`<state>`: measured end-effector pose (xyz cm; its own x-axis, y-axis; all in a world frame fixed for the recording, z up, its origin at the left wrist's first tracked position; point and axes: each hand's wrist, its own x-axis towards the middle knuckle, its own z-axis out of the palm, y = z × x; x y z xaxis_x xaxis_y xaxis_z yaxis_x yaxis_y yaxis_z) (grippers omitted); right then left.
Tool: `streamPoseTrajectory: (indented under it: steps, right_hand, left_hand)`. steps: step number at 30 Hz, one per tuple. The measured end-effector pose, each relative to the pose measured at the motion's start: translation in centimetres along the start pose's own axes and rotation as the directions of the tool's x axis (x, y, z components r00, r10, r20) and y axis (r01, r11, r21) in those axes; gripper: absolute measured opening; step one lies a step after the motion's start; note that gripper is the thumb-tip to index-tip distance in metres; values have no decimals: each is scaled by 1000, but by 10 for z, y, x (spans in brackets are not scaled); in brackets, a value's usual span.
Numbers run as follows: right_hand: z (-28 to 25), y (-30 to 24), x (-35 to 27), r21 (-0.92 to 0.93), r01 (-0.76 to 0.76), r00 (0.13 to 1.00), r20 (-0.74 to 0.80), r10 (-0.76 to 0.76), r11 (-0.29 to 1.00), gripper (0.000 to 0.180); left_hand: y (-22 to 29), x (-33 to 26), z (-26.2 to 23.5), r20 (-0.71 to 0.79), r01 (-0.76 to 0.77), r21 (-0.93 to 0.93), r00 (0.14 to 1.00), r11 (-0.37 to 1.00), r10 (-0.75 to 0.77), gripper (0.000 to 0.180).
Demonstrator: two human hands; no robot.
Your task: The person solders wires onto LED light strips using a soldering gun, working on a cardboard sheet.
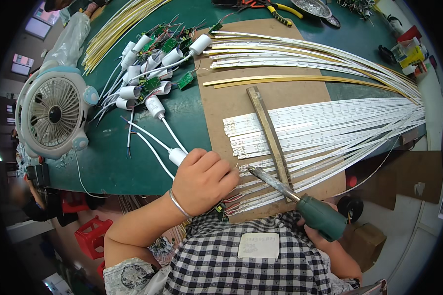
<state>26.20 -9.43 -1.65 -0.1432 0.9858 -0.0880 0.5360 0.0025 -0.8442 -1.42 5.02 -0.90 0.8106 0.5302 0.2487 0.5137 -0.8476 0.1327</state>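
My left hand (204, 179) is closed over a small part with red and black wires at the near edge of a brown board (241, 101), beside a white cylindrical driver (177, 156) on a white cable. My right hand (325, 238), mostly hidden, grips the green handle of a soldering iron (300, 201); its tip points at the ends of white LED strips (320, 128) next to my left fingers. A flat metal bar (268, 132) lies across the strips.
A pile of white drivers and green circuit boards (152, 69) lies on the green table (103, 157). A small white fan (54, 113) stands at the left. Yellow strips (113, 29), pliers (275, 12) and a red stool (91, 236) are around.
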Motion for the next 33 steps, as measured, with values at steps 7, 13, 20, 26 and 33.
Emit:
streamPoseTrajectory:
  steps: [7,13,20,26,33]
  right_hand:
    - [4,-1,5,12,51,998,-43,-50,999,15]
    - [3,-12,16,-14,75,997,-26,-75,997,13]
    - [3,-2,8,-83,115,993,-3,-116,990,27]
    - [1,-8,16,-23,146,989,1,-146,989,26]
    - [4,-7,6,189,-125,992,48,118,974,22]
  left_hand:
    - [1,0,1,13,6,1,1000,1000,-6,22]
    - [2,-1,1,21,-1,8,1000,1000,1,22]
    - [2,-1,1,2,-5,-13,1000,1000,5,22]
    - [2,-1,1,12,0,-18,1000,1000,0,22]
    - [2,-1,2,20,-1,-19,1000,1000,2,22]
